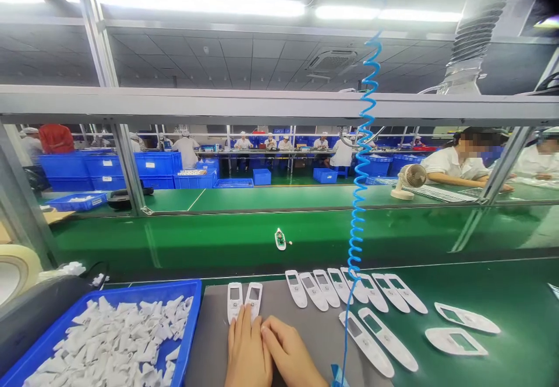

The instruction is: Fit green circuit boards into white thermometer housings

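Note:
My left hand (pixel 246 352) and my right hand (pixel 290 353) lie side by side on a grey mat (pixel 213 340) at the front of the bench. The left fingertips touch the lower ends of two white housings with small screens (pixel 243 299) that stand side by side. My right hand's fingers are curled together next to the left hand; what they hold, if anything, is hidden. A row of several similar white housings (pixel 349 287) lies to the right. Two more housings (pixel 378 340) lie nearer me.
A blue bin of small white plastic parts (pixel 113 340) sits at the front left. A blue coiled cable (pixel 360 160) hangs down in front. One assembled piece (pixel 280 239) rides the green conveyor. Two flat white covers (pixel 463 329) lie right. A small fan (pixel 408 180) and seated workers are beyond.

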Tool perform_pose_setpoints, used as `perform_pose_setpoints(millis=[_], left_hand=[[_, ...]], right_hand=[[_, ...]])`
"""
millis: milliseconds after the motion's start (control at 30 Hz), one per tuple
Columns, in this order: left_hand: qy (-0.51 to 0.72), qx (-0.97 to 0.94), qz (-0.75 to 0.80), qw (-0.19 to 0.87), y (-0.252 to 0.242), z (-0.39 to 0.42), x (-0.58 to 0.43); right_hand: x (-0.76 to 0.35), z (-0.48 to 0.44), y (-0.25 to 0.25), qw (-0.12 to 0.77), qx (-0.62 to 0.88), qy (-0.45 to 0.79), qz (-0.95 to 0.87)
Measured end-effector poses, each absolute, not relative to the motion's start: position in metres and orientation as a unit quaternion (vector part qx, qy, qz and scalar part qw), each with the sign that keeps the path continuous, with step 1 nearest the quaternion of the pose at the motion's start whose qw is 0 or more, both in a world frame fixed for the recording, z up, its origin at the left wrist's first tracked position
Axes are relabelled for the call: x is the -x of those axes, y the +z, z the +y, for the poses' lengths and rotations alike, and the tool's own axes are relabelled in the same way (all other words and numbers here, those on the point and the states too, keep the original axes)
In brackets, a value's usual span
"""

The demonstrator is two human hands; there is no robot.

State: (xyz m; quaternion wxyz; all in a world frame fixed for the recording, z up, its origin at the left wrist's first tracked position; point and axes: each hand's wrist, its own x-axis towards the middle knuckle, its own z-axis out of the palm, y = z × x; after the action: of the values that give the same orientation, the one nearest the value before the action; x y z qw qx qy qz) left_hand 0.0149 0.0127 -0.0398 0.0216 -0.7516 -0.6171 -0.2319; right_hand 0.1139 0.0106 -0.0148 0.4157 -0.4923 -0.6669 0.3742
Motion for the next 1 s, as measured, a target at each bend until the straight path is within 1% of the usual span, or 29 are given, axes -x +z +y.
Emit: perform_pose_setpoints(millis=[167, 367, 767, 1000], left_hand=[[-0.218, 0.757, -0.616, 0.004, -0.0387, 0.014, -0.013], [-0.23, 0.763, -0.605, 0.002, -0.0415, 0.0147, -0.0109], [-0.233, 0.756, -0.607, 0.078, -0.0454, 0.0141, -0.0148], [-0.23, 0.759, -0.607, 0.05, -0.0438, 0.014, -0.0137]], right_hand=[[-0.1126, 0.0114, -0.0138, 0.411, 0.501, 0.371, -0.665], [-0.1129, 0.0099, -0.011, 0.416, 0.498, 0.375, -0.662], [-0.1142, 0.0109, -0.0135, 0.408, 0.494, 0.384, -0.665], [-0.1142, 0.0098, -0.0144, 0.411, 0.492, 0.392, -0.659]])
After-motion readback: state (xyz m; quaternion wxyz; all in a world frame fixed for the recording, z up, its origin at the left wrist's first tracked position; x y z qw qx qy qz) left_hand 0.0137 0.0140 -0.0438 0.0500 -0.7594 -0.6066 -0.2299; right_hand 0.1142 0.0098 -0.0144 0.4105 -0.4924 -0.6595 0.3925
